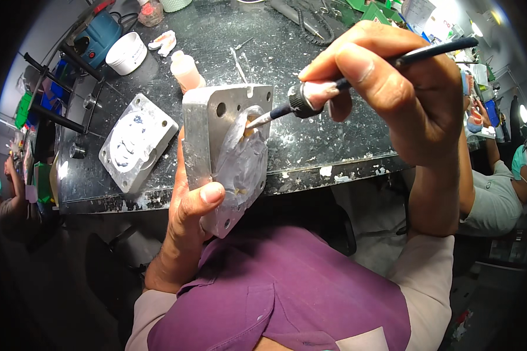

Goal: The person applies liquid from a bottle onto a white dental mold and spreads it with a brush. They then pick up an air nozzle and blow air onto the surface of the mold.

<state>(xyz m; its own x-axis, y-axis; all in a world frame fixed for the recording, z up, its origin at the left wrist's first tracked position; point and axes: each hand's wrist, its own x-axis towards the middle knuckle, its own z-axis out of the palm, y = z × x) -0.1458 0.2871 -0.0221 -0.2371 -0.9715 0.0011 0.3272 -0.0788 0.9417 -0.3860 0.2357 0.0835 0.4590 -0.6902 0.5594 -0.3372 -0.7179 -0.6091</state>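
My left hand (190, 205) grips a metal flask half (198, 143) by its side, thumb over the near edge, holding it tilted up above the table's front edge. Grey plaster (240, 167) fills its face, with yellowish patches in the hollow. Between the pinched fingers of my right hand (392, 93) is a thin dark-handled brush (436, 50), its tip touching the upper part of the plaster. A black ridged cap (300, 100) sits at the brush shaft by my fingertips; how it is fixed cannot be made out. Another flask half (158, 140) lies on the table at left, plaster side up.
Behind the held flask stands a pink bottle (186, 70). A white tub (126, 54), a denture-shaped piece (163, 42) and a blue machine (95, 38) are at the far left. A corded handpiece (295, 17) lies at the back. Other people sit at both sides.
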